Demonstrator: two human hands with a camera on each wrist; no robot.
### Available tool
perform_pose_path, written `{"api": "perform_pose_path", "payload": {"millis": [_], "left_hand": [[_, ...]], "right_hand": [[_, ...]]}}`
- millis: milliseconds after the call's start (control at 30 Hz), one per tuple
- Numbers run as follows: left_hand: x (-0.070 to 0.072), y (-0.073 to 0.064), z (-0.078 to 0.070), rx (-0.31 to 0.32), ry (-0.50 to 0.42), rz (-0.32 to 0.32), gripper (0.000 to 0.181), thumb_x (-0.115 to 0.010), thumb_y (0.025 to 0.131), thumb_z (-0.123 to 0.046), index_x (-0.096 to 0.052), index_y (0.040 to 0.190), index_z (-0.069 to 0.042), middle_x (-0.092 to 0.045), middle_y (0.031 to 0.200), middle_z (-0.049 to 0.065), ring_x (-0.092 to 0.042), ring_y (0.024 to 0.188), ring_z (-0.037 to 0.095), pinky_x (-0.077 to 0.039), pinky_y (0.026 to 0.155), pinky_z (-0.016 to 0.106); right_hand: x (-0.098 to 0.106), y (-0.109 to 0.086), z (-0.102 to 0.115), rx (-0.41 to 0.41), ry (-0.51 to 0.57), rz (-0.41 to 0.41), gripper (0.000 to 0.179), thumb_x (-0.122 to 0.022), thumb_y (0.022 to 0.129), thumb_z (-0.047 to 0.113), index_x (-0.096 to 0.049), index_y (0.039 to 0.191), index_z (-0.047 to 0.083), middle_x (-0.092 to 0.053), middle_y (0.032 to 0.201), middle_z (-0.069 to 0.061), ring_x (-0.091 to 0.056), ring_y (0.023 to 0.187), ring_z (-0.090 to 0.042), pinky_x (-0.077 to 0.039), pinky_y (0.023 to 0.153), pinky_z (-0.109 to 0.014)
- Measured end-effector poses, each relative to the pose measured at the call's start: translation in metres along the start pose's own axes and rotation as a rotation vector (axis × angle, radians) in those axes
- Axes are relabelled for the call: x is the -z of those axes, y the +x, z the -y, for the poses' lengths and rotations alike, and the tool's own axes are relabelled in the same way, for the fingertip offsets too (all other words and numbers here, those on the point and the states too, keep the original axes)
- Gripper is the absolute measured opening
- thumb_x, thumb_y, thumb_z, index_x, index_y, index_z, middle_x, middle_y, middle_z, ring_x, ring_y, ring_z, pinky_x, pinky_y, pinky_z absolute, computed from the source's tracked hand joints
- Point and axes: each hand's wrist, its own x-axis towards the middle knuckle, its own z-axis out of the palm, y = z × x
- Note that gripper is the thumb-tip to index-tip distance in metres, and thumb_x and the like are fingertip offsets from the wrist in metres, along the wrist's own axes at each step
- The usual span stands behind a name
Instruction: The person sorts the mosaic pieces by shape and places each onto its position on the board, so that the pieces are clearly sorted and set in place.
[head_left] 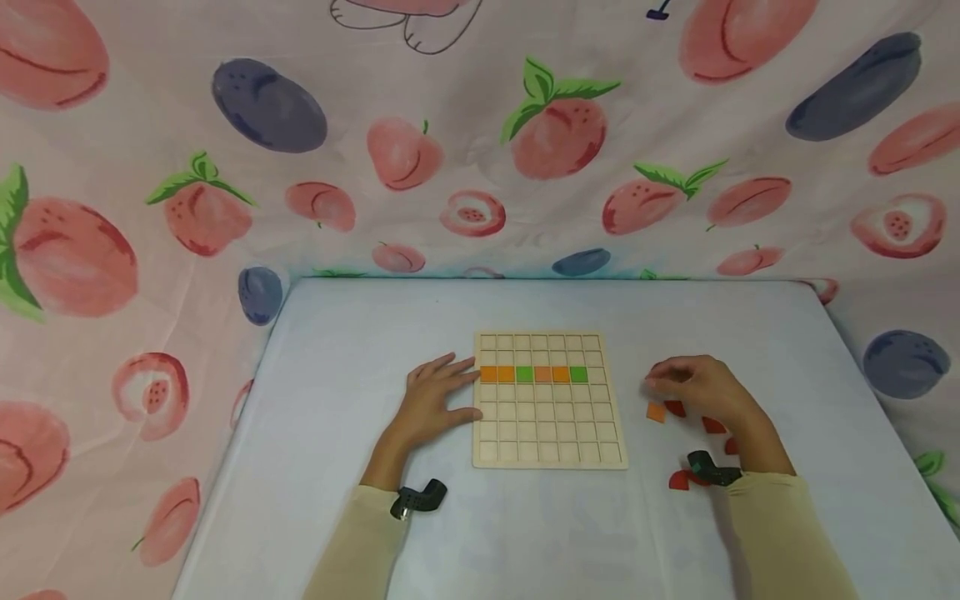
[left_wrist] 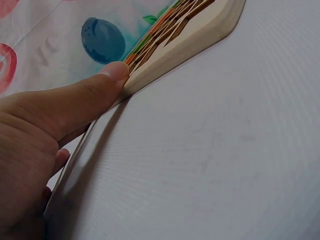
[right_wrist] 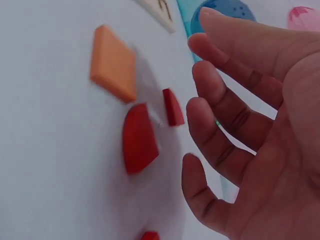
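A pale wooden grid board (head_left: 550,427) lies on the white table. One of its rows holds square tiles in orange, light orange and green (head_left: 524,375). My left hand (head_left: 435,404) touches the board's left edge with spread fingers; the left wrist view shows the thumb (left_wrist: 85,102) against that edge. To the right of the board, my right hand (head_left: 701,387) hovers over loose pieces, its fingers gently bent. No piece shows between its fingers in the right wrist view. Just below those fingertips lie an orange square tile (right_wrist: 114,65) and a red curved-edged piece (right_wrist: 141,139).
More red pieces (head_left: 678,481) are scattered near the right wrist, some partly hidden by the hand and the wrist camera (head_left: 712,469). A fruit-patterned cloth (head_left: 465,125) rises behind the table's far edge and along its sides.
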Motion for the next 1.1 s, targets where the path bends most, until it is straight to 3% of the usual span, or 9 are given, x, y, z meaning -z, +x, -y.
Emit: {"api": "perform_pose_path", "payload": {"millis": [267, 500, 800, 1100], "left_hand": [[-0.001, -0.001, 0.000, -0.004, -0.020, 0.004, 0.071, -0.078, 0.084, -0.056, -0.060, 0.145, -0.025, -0.046, 0.160, -0.010, -0.028, 0.155, 0.021, -0.021, 0.119, 0.054], [0.000, -0.001, 0.000, -0.002, -0.015, 0.008, 0.071, -0.078, 0.084, -0.056, -0.059, 0.145, -0.025, -0.045, 0.160, -0.010, -0.028, 0.155, 0.021, -0.021, 0.120, 0.054], [0.001, -0.001, -0.002, -0.012, -0.009, -0.004, 0.071, -0.078, 0.084, -0.055, -0.060, 0.145, -0.025, -0.047, 0.159, -0.009, -0.029, 0.155, 0.022, -0.022, 0.119, 0.055], [0.000, -0.001, -0.002, 0.002, -0.001, 0.001, 0.071, -0.078, 0.084, -0.057, -0.060, 0.145, -0.026, -0.046, 0.159, -0.010, -0.028, 0.155, 0.021, -0.022, 0.119, 0.055]], "right_hand": [[-0.004, -0.002, -0.010, 0.003, -0.033, 0.005, 0.035, -0.079, 0.087, 0.047, -0.078, 0.106, 0.016, -0.072, 0.100, -0.002, -0.058, 0.091, -0.021, -0.050, 0.075, -0.031], [-0.003, -0.002, -0.012, 0.011, 0.003, 0.072, 0.036, -0.083, 0.084, 0.043, -0.077, 0.105, 0.014, -0.066, 0.087, -0.002, -0.057, 0.077, -0.017, -0.049, 0.064, -0.028], [-0.001, 0.003, -0.011, 0.047, 0.003, 0.166, 0.032, -0.088, 0.080, 0.035, -0.074, 0.099, 0.013, -0.060, 0.091, -0.003, -0.050, 0.088, -0.017, -0.045, 0.070, -0.026], [0.001, 0.014, -0.008, 0.081, -0.019, 0.169, 0.028, -0.082, 0.086, 0.039, -0.068, 0.092, 0.015, -0.055, 0.070, -0.001, -0.051, 0.063, -0.014, -0.041, 0.060, -0.029]]}}
